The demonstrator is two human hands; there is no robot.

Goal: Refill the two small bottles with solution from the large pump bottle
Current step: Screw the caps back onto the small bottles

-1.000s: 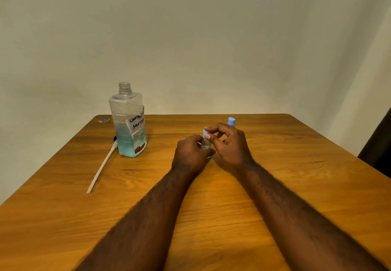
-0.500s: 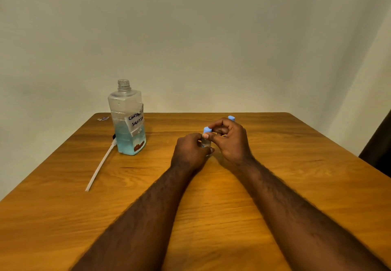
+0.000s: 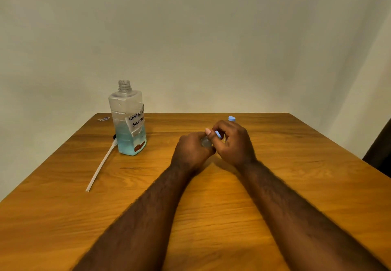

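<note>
Warm wooden table (image 3: 211, 207) filled the near view, two bare forearms reaching across it. At mid-table the left hand (image 3: 190, 150) gripped a small clear bottle (image 3: 205, 142), while the right hand (image 3: 234, 143) pinched a blue cap (image 3: 218, 134) just beside its top. Whether the cap sat on the neck could not be told. Behind the right hand stood the second small bottle (image 3: 231, 119), capped blue. Farther left, the large pump bottle (image 3: 128, 127) stood upright, neck open, part-filled with blue solution, and its white pump tube (image 3: 101, 165) lay alongside. Beyond rose a pale wall (image 3: 211, 38).
</note>
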